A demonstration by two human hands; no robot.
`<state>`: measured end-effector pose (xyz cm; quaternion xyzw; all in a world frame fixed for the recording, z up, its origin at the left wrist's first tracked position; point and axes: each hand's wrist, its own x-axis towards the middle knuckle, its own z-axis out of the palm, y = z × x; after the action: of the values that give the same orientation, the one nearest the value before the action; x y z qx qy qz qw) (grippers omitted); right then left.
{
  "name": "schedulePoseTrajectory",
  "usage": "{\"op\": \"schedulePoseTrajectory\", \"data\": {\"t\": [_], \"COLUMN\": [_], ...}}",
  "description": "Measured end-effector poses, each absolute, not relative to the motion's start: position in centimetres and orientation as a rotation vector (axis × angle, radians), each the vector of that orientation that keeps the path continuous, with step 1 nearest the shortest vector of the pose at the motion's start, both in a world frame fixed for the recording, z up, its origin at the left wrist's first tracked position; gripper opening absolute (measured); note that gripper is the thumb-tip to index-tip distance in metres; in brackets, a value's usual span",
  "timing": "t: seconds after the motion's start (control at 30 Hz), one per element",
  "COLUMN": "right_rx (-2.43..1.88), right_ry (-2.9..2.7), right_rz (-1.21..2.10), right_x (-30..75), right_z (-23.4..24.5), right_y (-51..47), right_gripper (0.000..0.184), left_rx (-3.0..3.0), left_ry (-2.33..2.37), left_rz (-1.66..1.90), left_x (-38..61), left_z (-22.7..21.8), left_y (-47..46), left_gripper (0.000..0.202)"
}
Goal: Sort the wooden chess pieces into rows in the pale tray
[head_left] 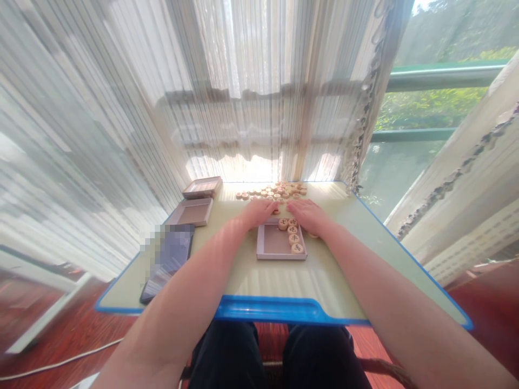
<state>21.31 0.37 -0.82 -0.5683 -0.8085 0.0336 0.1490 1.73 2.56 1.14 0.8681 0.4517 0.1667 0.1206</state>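
Note:
A shallow open box (278, 246) sits on the small table in front of me. Inside it, round wooden Chinese chess pieces (294, 238) with dark characters line the right side and part of the far edge. Just beyond the box's far left corner is my left hand (258, 212), its fingertips closed at a Chinese chess piece (275, 211). My right hand (308, 214) lies palm down past the far right corner, fingers stretched out toward the left hand; what is beneath its palm is hidden. Another piece (313, 235) shows partly beside the right wrist.
Loose Chinese chess pieces (284, 189) are scattered along the table's far edge. At the left lie a box lid (192, 212), another shallow box (203, 186) and a dark tablet-like device (170, 265). Curtains (251, 119) hang right behind the blue-edged table (251, 281).

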Motion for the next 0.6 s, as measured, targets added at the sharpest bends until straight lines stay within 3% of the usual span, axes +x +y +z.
{"op": "schedulePoseTrajectory", "data": {"t": [0.13,0.43,0.6], "right_rx": [-1.59,-1.661,-1.717], "right_ry": [-2.274,-2.322,-2.246], "right_rz": [-0.057,-0.045,-0.079], "right_x": [22.4,22.7,22.4], "right_z": [-0.8,-0.8,-0.3], "right_y": [0.5,0.5,0.0], "right_gripper": [0.045,0.043,0.031], "left_rx": [2.52,2.634,2.607], "left_ry": [1.264,1.182,1.249], "left_rz": [0.537,0.472,0.557], "left_x": [1.3,0.9,1.3], "left_z": [0.6,0.6,0.8], "left_y": [2.9,3.4,3.0], "left_gripper": [0.036,0.049,0.041]}}
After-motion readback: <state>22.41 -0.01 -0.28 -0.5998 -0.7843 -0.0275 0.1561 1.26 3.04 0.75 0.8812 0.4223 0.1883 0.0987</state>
